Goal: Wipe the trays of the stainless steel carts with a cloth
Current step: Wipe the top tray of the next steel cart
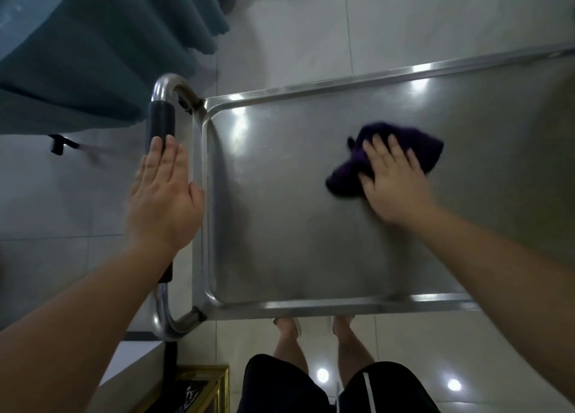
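Pale glossy floor tiles (435,23) w/ ceiling-light glints; teal curtain (77,48) hangs at upper left. Steel cart's top tray (280,225) is a shallow rect. pan, rounded corners, raised rim, brushed and smeary. Tubular handle (161,123) w/ black grip on its left end. Dark purple cloth (404,141), crumpled and soft, lies mid-tray. Right hand (395,182) presses it flat, fingers spread. Left hand (163,194) is flat over the grip, fingers straight and together.
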A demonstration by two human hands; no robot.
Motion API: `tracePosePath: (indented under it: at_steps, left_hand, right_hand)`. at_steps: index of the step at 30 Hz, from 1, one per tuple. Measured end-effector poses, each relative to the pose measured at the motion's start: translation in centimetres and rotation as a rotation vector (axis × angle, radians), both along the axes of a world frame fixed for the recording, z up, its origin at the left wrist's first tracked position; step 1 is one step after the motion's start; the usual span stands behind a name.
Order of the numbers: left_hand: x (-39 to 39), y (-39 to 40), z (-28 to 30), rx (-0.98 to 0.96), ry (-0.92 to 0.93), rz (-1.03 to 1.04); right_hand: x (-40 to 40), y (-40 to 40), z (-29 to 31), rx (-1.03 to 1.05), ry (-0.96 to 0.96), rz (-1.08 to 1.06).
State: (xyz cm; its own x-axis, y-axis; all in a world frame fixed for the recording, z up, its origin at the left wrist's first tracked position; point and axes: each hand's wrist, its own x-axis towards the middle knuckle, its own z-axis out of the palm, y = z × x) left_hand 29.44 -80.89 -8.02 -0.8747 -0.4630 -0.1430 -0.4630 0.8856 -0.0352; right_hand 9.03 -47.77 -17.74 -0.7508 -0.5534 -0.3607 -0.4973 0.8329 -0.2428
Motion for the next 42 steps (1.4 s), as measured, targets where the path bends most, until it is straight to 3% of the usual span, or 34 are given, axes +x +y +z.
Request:
tracePosePath:
  at_steps: [5,9,16,21,27,32,39,42]
  left_hand:
    - [0.1,0.1,0.1,0.011,-0.003,0.003]
    - [0.1,0.3,0.3,0.009,-0.012,0.003]
    - [-0.1,0.4,0.4,-0.004,-0.023,0.002]
    - [-0.2,0.2,0.4,-0.026,-0.038,-0.011]
    - [-0.3,0.2,0.3,-0.029,-0.04,-0.008]
    - [-0.1,-0.2,0.1,-0.007,-0.012,-0.019]
    - [0.1,-0.7,-0.3,0.036,0.043,-0.017]
    - [0.2,-0.9,-0.5,0.056,0.062,-0.013]
  right_hand:
    - [14.2,11.6,-0.3,0.06,0.003,0.058]
    - [17.4,14.6,-0.7,0.098,-0.021,0.045]
    - [3.2,6.5,-0.8,-0.022,0.019,-0.052]
    - [-10.9,0.1,-1.1,0.076,-0.073,-0.171]
    - [-13.8,-1.6,-1.1,0.072,-0.059,-0.211]
    - [-8.2,2.1,-0.7,0.031,-0.049,-0.153]
    - [11.5,14.6,-1.0,0.014,0.015,-0.128]
    - [18.1,14.3,-1.4,0.074,0.041,-0.209]
